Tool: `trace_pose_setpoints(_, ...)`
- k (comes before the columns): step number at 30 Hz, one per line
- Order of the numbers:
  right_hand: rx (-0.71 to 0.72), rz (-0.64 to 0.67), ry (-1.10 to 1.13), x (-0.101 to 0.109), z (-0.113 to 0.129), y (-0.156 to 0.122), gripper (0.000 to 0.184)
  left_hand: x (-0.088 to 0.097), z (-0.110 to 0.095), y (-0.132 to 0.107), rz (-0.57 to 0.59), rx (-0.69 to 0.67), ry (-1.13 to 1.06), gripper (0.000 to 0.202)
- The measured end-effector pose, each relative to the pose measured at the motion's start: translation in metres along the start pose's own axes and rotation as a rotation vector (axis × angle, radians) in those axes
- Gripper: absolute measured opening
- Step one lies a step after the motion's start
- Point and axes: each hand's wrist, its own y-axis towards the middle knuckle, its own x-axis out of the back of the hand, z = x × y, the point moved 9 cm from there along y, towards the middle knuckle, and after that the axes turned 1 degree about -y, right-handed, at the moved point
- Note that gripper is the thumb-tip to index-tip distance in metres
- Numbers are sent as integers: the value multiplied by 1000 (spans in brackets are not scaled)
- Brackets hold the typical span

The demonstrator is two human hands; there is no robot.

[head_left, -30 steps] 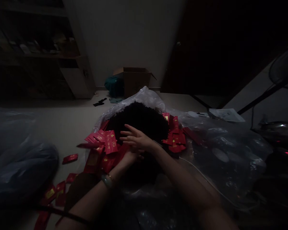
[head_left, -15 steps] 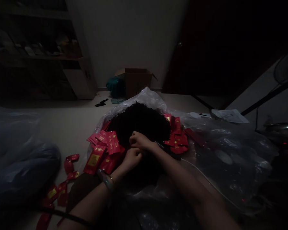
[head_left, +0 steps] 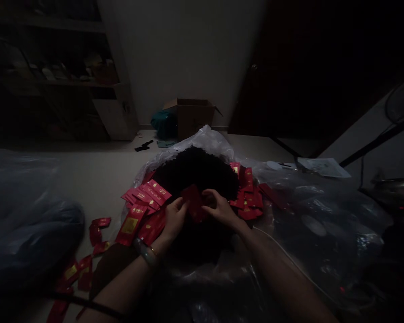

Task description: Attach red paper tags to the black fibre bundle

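A small red packet (head_left: pixel 193 202) with a plain-looking face is held at its left edge by my left hand (head_left: pixel 175 220), thumb on top. Close against the packet's right edge is my right hand (head_left: pixel 221 210), its thumb and index finger curved apart with a gap between the tips. Both hands hover over a heap of black, loose, leaf-like material (head_left: pixel 195 168), perhaps tea, in a clear plastic bag (head_left: pixel 208 137). Beside my left wrist, several red packets with gold print (head_left: pixel 148 195) lie overlapping on the heap's left side.
More red packets (head_left: pixel 251 197) lie right of the heap, others (head_left: pixel 96 231) on the floor at left. A cardboard box (head_left: pixel 195 116) and teal bag (head_left: pixel 164 124) stand by the wall. Plastic sheeting (head_left: pixel 309 202) and a white cable (head_left: pixel 286 251) are at right; shelves (head_left: pixel 54 80) at left.
My hands, closed together over the heap before, have moved apart. A red packet now shows between them, and the packets at left lie more fanned out.
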Motion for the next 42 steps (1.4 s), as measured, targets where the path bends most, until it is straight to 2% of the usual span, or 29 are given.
trace_pose_setpoints(2, 229, -106, -207, 7, 29, -2, 59, -4, -6, -4, 44, -42, 110, 21)
trace_pose_setpoints(3, 328, -116, -296, 5, 41, -4, 59, -6, -8, -6, 66, -59, 150, 21)
trace_pose_setpoints(5, 453, -100, -430, -3, 56, -9, 47, -10, -12, -9, 98, -88, 191, 21)
trace_pose_setpoints(7, 481, -114, -492, -7, 59, -13, 34, -11, -13, -10, 101, -96, 194, 21)
trace_pose_setpoints(10, 448, -191, -503, -2, 57, -18, 23, -7, -10, -10, 76, -83, 205, 20)
trace_pose_setpoints(13, 423, -137, -472, -4, 57, -18, 19, -6, -12, -10, 77, -118, 268, 18)
trace_pose_setpoints(15, 374, -85, -434, -4, 55, -15, 18, -7, -20, -12, 73, -215, 367, 19)
trace_pose_setpoints(18, 175, -197, -373, 13, 45, -10, 18, -11, -40, -20, 2, -456, 643, 33)
trace_pose_setpoints(20, 24, -237, -252, 19, 33, -9, 19, -16, -47, -25, -37, -592, 833, 43)
trace_pose_setpoints(23, -100, -128, 42, 8, 23, -7, 19, -21, -47, -28, -36, -700, 975, 44)
trace_pose_setpoints(26, -175, 6, 221, -3, 21, -7, 23, -22, -45, -30, -18, -762, 1000, 43)
trace_pose_setpoints(30, -254, 239, 391, -20, 26, -11, 36, -25, -46, -32, 36, -803, 1015, 40)
trace_pose_setpoints(32, -258, 298, 428, -24, 30, -14, 37, -27, -48, -34, 51, -798, 1036, 43)
trace_pose_setpoints(38, -284, 254, 380, -26, 28, -14, 42, -33, -45, -34, 164, -747, 1017, 45)
trace_pose_setpoints(42, -274, 299, 409, -35, 32, -11, 52, -31, -40, -27, 197, -658, 927, 38)
